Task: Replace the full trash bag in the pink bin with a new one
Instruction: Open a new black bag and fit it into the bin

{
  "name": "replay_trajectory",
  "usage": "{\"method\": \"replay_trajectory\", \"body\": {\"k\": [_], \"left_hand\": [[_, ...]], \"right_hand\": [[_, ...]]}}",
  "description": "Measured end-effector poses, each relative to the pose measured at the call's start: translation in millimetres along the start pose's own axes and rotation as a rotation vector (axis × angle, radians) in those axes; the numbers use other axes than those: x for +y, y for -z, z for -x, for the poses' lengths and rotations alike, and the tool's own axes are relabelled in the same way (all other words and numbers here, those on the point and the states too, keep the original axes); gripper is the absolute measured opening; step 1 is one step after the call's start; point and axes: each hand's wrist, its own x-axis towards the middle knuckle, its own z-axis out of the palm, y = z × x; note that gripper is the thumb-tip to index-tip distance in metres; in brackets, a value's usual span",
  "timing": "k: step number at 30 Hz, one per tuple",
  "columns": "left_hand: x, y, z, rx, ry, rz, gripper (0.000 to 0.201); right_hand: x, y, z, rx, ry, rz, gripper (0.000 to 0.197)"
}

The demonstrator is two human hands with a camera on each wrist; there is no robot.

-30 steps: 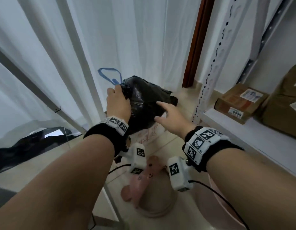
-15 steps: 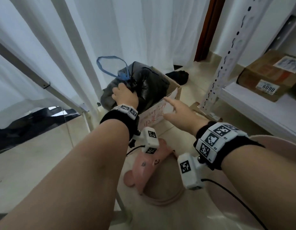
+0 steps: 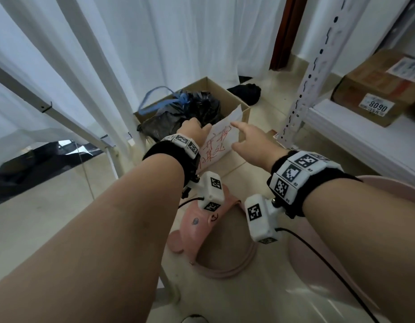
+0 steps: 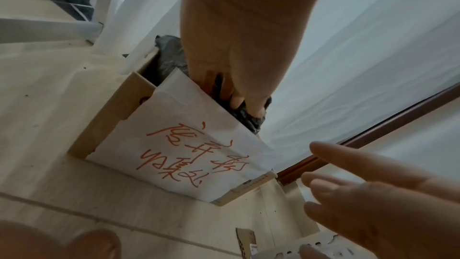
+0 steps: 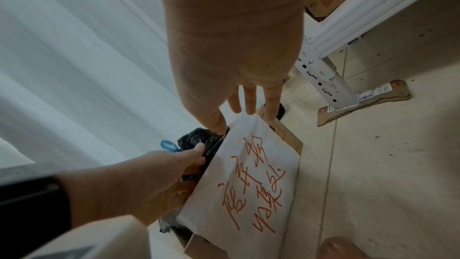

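The full black trash bag (image 3: 190, 110), tied with a blue drawstring (image 3: 159, 101), sits inside a cardboard box (image 3: 225, 92) on the floor. A white sheet with red handwriting (image 3: 215, 145) covers the box's front. My left hand (image 3: 192, 129) reaches into the box at its near edge. In the left wrist view its fingers (image 4: 236, 101) lie straight against the bag (image 4: 169, 54), with the thumb on top. My right hand (image 3: 246, 136) hovers open over the box's front right corner, fingers (image 5: 248, 101) straight above the sheet's top edge. The pink bin (image 3: 385, 183) stands at the lower right.
A pink ring lid with a pig-face flap (image 3: 197, 220) lies on the floor under my wrists. A white metal post (image 3: 132, 127) and curtains stand left of the box. A white shelf rack (image 3: 302, 89) holding cardboard parcels (image 3: 376, 89) is at the right. A dark bundle (image 3: 246, 92) lies behind the box.
The bag went from hanging in my left hand down into the box. My left hand slid from its neck to its near side. My right hand came off the bag.
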Motion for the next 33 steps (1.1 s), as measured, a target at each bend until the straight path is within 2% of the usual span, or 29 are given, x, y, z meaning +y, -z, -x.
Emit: {"method": "replay_trajectory", "body": {"k": [5, 9, 13, 19, 24, 28, 33], "left_hand": [[8, 3, 14, 0.081, -0.055, -0.033, 0.046], [33, 22, 47, 0.117, -0.14, -0.054, 0.046], [70, 44, 96, 0.126, -0.27, -0.061, 0.044], [124, 57, 189, 0.133, -0.511, -0.02, 0.031], [150, 35, 238, 0.097, -0.66, -0.059, 0.03], [182, 6, 264, 0.056, -0.711, -0.011, 0.03], [214, -54, 280, -0.086, -0.771, 0.063, 0.027]], "right_hand": [[-3, 11, 11, 0.011, -0.007, 0.061, 0.061], [-12, 42, 45, 0.051, -0.007, 0.1, 0.06], [-23, 83, 95, 0.134, -0.025, 0.11, 0.056], [-27, 137, 182, 0.278, -0.051, 0.078, 0.052], [-2, 156, 240, 0.343, -0.087, 0.053, 0.05], [32, 176, 268, 0.39, -0.149, 0.04, 0.05], [105, 191, 306, 0.373, -0.339, 0.15, 0.049]]}}
